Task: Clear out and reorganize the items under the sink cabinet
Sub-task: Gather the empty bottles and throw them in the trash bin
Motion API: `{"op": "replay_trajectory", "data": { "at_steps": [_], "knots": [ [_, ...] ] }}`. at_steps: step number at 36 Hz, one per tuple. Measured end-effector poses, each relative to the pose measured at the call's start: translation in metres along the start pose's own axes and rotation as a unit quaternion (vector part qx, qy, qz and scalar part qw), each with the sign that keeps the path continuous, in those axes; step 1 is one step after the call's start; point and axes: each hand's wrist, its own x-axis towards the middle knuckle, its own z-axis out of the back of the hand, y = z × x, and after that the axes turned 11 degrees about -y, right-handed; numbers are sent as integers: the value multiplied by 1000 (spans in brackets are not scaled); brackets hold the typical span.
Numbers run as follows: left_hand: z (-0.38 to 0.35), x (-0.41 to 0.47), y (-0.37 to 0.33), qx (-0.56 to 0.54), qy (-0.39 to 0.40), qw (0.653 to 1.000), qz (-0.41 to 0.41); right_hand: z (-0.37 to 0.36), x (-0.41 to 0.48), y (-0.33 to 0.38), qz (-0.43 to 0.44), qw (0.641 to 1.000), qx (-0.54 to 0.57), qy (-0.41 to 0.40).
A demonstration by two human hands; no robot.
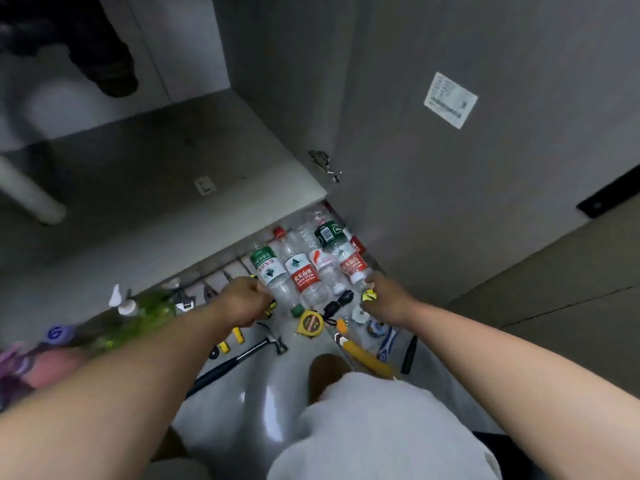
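Several clear plastic water bottles [304,268] with red or green labels lie side by side on the floor in front of the open sink cabinet [166,174]. My left hand [242,299] is closed around a yellow-and-black tool handle beside the green-labelled bottle [266,268]. My right hand [384,299] grips a small yellow-and-black object [369,295] next to the rightmost bottle [353,265]. A yellow tape measure [310,323], a hammer [242,358] and a yellow utility knife [360,351] lie between my arms.
The open cabinet door [450,168] stands to the right with a white sticker. A white drain pipe [31,195] runs inside the cabinet. Pump bottles, one green [138,317], and colourful packs sit at the left. Pliers and a wrench lie along the cabinet edge. My knee [363,410] is below.
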Motion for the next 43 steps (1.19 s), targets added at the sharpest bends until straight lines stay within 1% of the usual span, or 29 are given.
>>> {"op": "replay_trajectory", "data": {
  "at_steps": [2, 4, 7, 12, 13, 14, 15, 17, 18, 19, 21, 23, 24, 26, 27, 29, 31, 33, 35, 37, 40, 43],
  "knots": [
    [-7, 12, 12, -28, 6, 1000, 13, -17, 30, 3, -17, 999, 5, -41],
    [-13, 21, 23, -59, 12, 998, 30, -32, 56, 7, -46, 997, -17, -64],
    [-19, 37, 34, -98, 17, 994, 44, -50, 85, 14, -105, 991, -37, -71],
    [-22, 59, 36, -179, -23, 982, 58, -68, 98, 26, -166, 982, -57, -66],
    [-23, 62, 34, -191, -23, 979, 63, -70, 93, 29, -174, 982, -33, -65],
    [-24, 64, 33, -197, -18, 978, 66, -74, 86, 31, -184, 981, 32, -61],
    [-25, 65, 31, -202, -9, 977, 65, -78, 75, 33, -195, 971, 131, -50],
    [-28, 66, 25, -208, 7, 976, 59, -84, 42, 41, -206, 928, 311, -3],
    [-29, 64, 22, -213, 15, 975, 57, -85, 25, 44, -192, 913, 359, 28],
    [-29, 61, 18, -220, 22, 973, 57, -87, 11, 47, -168, 907, 382, 57],
    [-31, 54, 12, -252, 45, 965, 52, -89, -11, 52, -120, 907, 390, 106],
    [-33, 49, 9, -288, 63, 955, 21, -88, -21, 58, -74, 918, 361, 143],
    [-34, 46, 8, -296, 50, 954, 7, -87, -22, 62, -49, 928, 335, 153],
    [-35, 46, 10, -298, -19, 954, -1, -84, -19, 70, -1, 944, 276, 180],
    [-35, 47, 12, -293, -59, 954, 8, -83, -16, 74, 19, 949, 249, 194],
    [-30, 51, 21, -288, -107, 951, 39, -86, -2, 82, 39, 958, 201, 198],
    [-22, 55, 34, -274, -130, 951, 54, -94, 18, 86, 51, 976, 147, 152],
    [-10, 58, 49, -264, -147, 951, 61, -105, 38, 92, 100, 991, 57, 74],
    [-2, 63, 64, -261, -161, 949, 68, -116, 53, 99, 157, 987, -37, 21],
    [5, 66, 76, -272, -177, 943, 72, -129, 64, 109, 186, 976, -116, -5],
    [16, 70, 82, -292, -190, 934, 83, -147, 73, 127, 168, 966, -194, -27],
    [23, 72, 81, -306, -190, 928, 93, -162, 80, 136, 138, 966, -213, -39]
  ]
}}
